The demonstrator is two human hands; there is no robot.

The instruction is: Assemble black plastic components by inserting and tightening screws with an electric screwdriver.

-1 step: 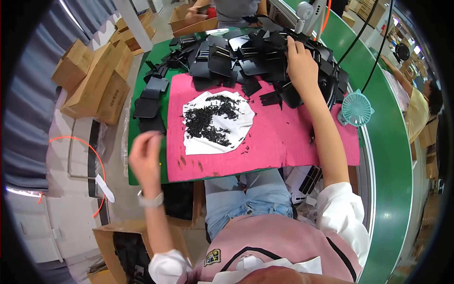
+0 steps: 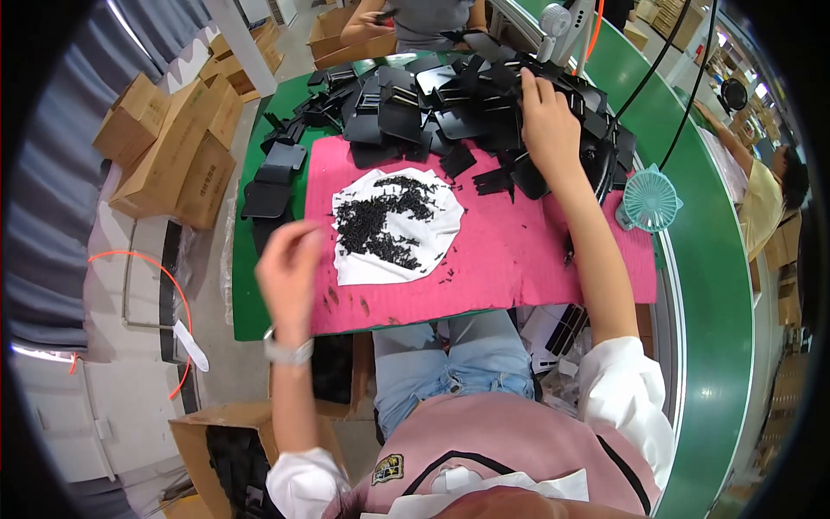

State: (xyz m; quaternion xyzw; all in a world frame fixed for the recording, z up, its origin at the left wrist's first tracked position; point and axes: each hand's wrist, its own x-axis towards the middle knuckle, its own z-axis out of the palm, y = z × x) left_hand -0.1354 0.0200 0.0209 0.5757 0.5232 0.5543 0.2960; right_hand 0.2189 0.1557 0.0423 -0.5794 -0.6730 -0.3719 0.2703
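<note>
1. The black plates (image 2: pixel 484 112) lie heaped at the far end of the bench, spilling onto the pink mat (image 2: pixel 519 259); the right hand (image 2: pixel 546 130) rests palm down on the heap's right side, fingers spread over the pieces; whether it grips one I cannot tell.
2. The plates look like thin, flat, stiff plastic with small raised clips; I judge each one light and smooth, apt to slide off its neighbours; best taken by an edge, thumb under and fingers on top, or by the raised clip; the pile is loose, so pulling a low piece could shift the rest.
3. The left hand (image 2: pixel 290 264) is raised at the mat's near left corner, fingertips drawn together as if pinching something small; what it holds, if anything, is too blurred to tell.
4. Just right of that hand a white sheet (image 2: pixel 437 238) lies on the mat with a heap of small black screws (image 2: pixel 385 221) on it; these look tiny, hard and prone to roll; a fingertip pinch suits them; a few strays lie on the mat nearby.
5. More plates (image 2: pixel 272 182) lie along the green bench (image 2: pixel 246 294) left of the mat.
6. A teal fan (image 2: pixel 650 201) stands at the mat's right edge; cardboard boxes (image 2: pixel 173 147) sit on the floor to the left; other people work at the far end and on the right.
</note>
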